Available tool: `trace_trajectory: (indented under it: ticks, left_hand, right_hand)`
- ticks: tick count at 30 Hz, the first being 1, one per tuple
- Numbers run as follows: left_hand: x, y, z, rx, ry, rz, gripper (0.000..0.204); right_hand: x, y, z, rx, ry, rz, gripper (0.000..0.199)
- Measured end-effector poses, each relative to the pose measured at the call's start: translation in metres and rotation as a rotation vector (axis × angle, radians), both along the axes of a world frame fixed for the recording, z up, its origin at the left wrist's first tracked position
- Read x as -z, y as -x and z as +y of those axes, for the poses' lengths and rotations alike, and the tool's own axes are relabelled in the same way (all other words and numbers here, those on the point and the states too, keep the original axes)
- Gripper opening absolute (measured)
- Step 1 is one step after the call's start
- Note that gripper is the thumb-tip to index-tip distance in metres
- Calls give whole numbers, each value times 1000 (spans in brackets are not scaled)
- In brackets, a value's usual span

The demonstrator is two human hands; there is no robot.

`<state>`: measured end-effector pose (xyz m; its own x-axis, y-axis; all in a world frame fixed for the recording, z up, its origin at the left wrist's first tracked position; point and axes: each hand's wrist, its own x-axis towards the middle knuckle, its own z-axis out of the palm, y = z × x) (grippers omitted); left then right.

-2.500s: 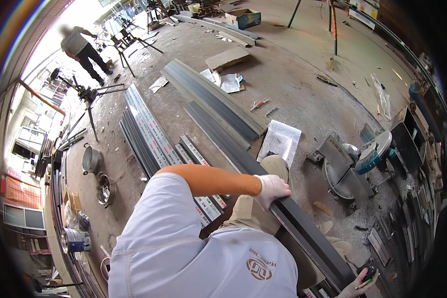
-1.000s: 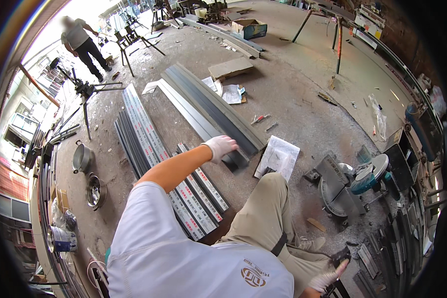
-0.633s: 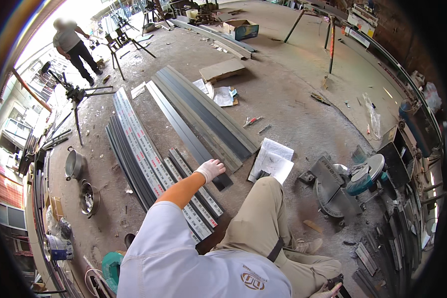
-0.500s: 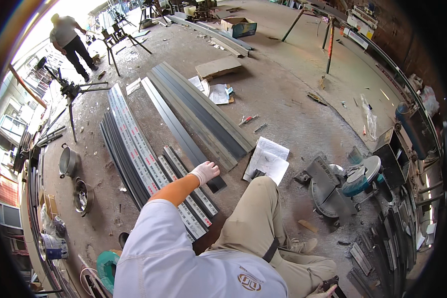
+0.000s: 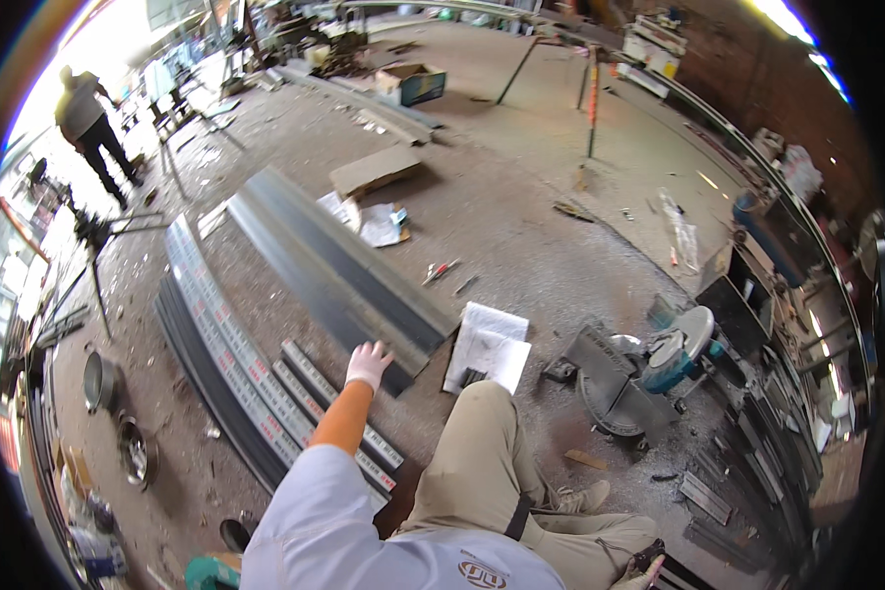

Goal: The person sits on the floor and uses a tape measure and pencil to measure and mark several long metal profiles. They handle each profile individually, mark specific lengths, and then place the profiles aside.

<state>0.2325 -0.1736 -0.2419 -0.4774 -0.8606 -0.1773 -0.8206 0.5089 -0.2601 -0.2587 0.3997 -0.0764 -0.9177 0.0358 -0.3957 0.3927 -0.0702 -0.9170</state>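
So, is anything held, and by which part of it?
The left hand is at the near end of the dark strip; the right hand, at a black object. Whether either grips cannot be told.

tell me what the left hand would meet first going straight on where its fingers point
Most likely the wide grey profiles lying just beyond the dark strip under the left hand; depth is unclear, so it might pass slightly above them.

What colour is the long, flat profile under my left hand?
The profile is dark grey, clearest in the head view.
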Motion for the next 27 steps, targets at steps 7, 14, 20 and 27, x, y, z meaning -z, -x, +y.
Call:
trace_trajectory:
  ticks: [7,14,20,27]
  left_hand:
    - [28,38,52,-611,-411,422,102]
    - [76,72,105,-467,-102,693,91]
    - [35,120,115,-620,-847,1214,65]
    - [-15,155,110,-417,-786,1030,82]
  right_hand:
    - [59,24,45,23,45,48,62]
    - [54,24,19,72,41,66,43]
    - [54,33,4,40,63,124,43]
    - [80,57,-3,-159,-222,457,51]
